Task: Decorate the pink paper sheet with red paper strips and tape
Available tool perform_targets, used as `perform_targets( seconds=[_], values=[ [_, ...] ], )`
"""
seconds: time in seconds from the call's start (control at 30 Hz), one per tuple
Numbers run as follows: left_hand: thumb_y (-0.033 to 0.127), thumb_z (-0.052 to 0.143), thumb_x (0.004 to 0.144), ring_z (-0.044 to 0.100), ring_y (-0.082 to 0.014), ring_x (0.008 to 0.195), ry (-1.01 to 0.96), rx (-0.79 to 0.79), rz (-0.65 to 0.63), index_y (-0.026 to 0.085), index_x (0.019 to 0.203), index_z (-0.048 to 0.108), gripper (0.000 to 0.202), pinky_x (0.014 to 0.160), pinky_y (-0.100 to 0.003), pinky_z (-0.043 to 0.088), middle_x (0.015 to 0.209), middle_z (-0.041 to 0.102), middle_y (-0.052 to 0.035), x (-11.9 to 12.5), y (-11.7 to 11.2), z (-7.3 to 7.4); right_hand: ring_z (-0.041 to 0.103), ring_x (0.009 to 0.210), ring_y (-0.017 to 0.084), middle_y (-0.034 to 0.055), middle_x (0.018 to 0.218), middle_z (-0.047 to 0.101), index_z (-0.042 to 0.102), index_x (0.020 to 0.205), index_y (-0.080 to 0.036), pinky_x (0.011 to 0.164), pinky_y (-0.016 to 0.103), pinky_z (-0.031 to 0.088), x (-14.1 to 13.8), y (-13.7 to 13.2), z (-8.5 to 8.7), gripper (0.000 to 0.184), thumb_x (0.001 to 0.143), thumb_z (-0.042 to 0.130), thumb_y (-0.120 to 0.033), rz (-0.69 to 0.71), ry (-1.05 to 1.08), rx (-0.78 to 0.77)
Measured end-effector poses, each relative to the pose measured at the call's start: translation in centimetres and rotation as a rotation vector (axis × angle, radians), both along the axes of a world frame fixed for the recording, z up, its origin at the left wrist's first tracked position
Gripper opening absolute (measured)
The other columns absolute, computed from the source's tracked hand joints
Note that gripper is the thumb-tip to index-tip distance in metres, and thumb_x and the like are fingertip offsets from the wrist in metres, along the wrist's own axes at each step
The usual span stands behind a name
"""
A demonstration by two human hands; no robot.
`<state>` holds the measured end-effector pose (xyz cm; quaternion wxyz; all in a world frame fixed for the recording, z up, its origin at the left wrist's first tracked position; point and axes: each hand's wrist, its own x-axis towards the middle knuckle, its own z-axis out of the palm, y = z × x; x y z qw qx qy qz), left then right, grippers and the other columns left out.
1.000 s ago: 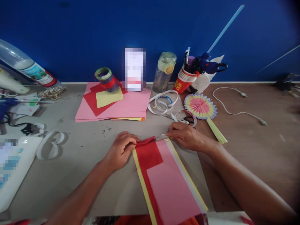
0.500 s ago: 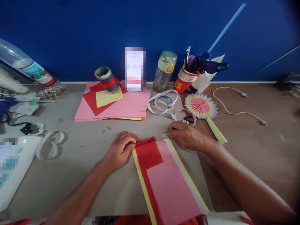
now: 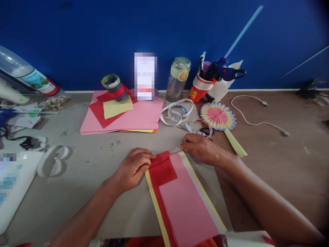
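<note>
A layered paper strip (image 3: 190, 202) in pink, red, pale grey and yellow runs from near the desk's middle to its front edge. Its far end is turned over in a narrow fold (image 3: 161, 158), red on the left and greyish on the right. My left hand (image 3: 136, 168) is closed on the left corner of this fold, thumb below and fingers on top. At the right corner, my right hand (image 3: 197, 147) pinches the greyish part of the same fold. The fingertips partly hide both corners.
Beyond my hands lie pink paper sheets (image 3: 144, 116), white tape loops (image 3: 190, 106) and a pleated paper fan (image 3: 218, 116). A clear bottle (image 3: 177, 82) and a red paper cup (image 3: 197, 91) stand by the blue wall. A white cable (image 3: 254, 120) lies right.
The red part of the fold has come down flatter and looks wider. My left fingers have shifted slightly onto it. My right hand keeps its pinch; the whole view has shifted slightly.
</note>
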<state>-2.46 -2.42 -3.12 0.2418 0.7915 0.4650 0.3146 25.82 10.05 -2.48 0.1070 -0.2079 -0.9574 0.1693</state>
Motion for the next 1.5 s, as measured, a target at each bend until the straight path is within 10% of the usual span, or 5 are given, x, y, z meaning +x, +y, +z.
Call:
perform_targets(
  seconds=[0.77, 1.5],
  values=[
    [0.029, 0.050, 0.090, 0.055, -0.0294, 0.115, 0.493, 0.124, -0.139, 0.014, 0.117, 0.057, 0.032, 0.095, -0.044, 0.044, 0.128, 0.057, -0.0165, 3.2, -1.9, 0.8, 0.053, 0.080, 0.019, 0.0079, 0.087, 0.057, 0.068, 0.093, -0.017, 0.074, 0.031, 0.041, -0.1, 0.0, 0.0, 0.023, 0.089, 0.047, -0.011, -0.016, -0.024, -0.006],
    [0.061, 0.050, 0.083, 0.026, -0.0388, 0.139, 0.552, -0.133, 0.221, 0.004, 0.143, 0.028, 0.086, 0.106, -0.056, 0.036, 0.149, 0.030, -0.0268, 10.5, -5.0, -0.5, 0.053, 0.078, 0.019, 0.0069, 0.084, 0.056, 0.068, 0.091, -0.016, 0.071, 0.031, 0.042, -0.3, -0.1, 0.1, 0.020, 0.088, 0.049, -0.010, -0.020, -0.050, -0.021]
  ],
)
